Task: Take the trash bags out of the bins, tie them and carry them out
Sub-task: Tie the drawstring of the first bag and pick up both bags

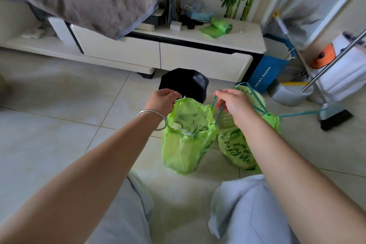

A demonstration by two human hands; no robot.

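Observation:
A green trash bag (184, 144) stands on the tiled floor in front of my knees, its mouth still wide with white rubbish showing inside. My left hand (163, 100), with a silver bangle on the wrist, pinches the bag's rim on its far left side. My right hand (231, 103) grips the teal drawstring (216, 117) on the bag's right side. Just right of it sits a second green bag (237, 152) with printed lettering, partly hidden behind my right forearm. A green perforated bin (255, 97) stands behind that hand. A black bin (184, 83) lies beyond the first bag.
A white low cabinet (178, 53) runs along the wall, with a roll of green bags (219, 26) on top. At the right are a blue paper bag (265, 73), a dustpan (291, 93), a broom head (334, 119) and a metal pole. A grey blanket hangs at the upper left.

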